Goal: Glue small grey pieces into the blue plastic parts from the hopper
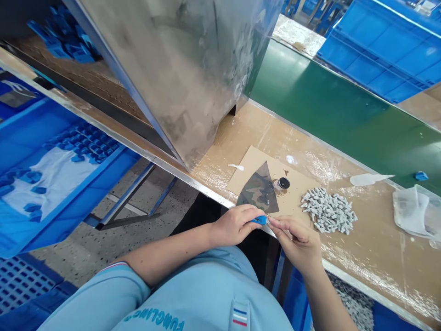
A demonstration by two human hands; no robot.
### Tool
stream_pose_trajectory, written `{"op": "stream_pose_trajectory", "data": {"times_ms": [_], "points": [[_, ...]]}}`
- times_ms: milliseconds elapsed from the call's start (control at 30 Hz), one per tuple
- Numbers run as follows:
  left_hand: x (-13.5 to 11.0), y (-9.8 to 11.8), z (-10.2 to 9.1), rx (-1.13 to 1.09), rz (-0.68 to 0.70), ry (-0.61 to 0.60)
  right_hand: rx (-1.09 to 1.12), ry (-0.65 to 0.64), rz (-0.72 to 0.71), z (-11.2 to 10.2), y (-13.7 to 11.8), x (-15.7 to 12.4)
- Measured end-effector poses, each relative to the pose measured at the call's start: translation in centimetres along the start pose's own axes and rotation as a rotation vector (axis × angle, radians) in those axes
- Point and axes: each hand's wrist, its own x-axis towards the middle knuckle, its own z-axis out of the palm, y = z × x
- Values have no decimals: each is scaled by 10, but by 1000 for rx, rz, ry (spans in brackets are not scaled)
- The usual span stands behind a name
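My left hand (235, 225) is closed in a pinch on a small blue plastic part (259, 220) at the near edge of the bench. My right hand (296, 239) meets it from the right, its fingertips pinched at the part's end on something too small to make out. Just beyond the hands lies a camouflage cloth (259, 190) on a cardboard sheet (255, 161), with a small dark-capped jar (283, 184) beside it. A pile of small grey parts (328, 210) sits to the right of the hands.
A big metal housing (179, 69) rises at the back left. A green conveyor belt (330, 110) runs behind the bench, with blue crates (382, 50) beyond. A blue crate with blue parts (51, 170) stands on the left. Clear plastic bag (415, 211) at right.
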Motion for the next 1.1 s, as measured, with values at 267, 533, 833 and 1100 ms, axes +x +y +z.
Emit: {"op": "stream_pose_trajectory", "data": {"times_ms": [267, 533, 833, 1100], "points": [[-1, 2, -6, -122, -256, -104, -44, 5, 79, 0, 2, -13], [-6, 6, -8, 34, -100, -302, -332, -367, -24, -8, -15, -6], [-12, 9, 0, 63, -83, -343, -275, -386, -181, -2, -1, -17], [-20, 4, 9, 141, -13, -300, -84, -323, -62, 7, 0, -26]]}}
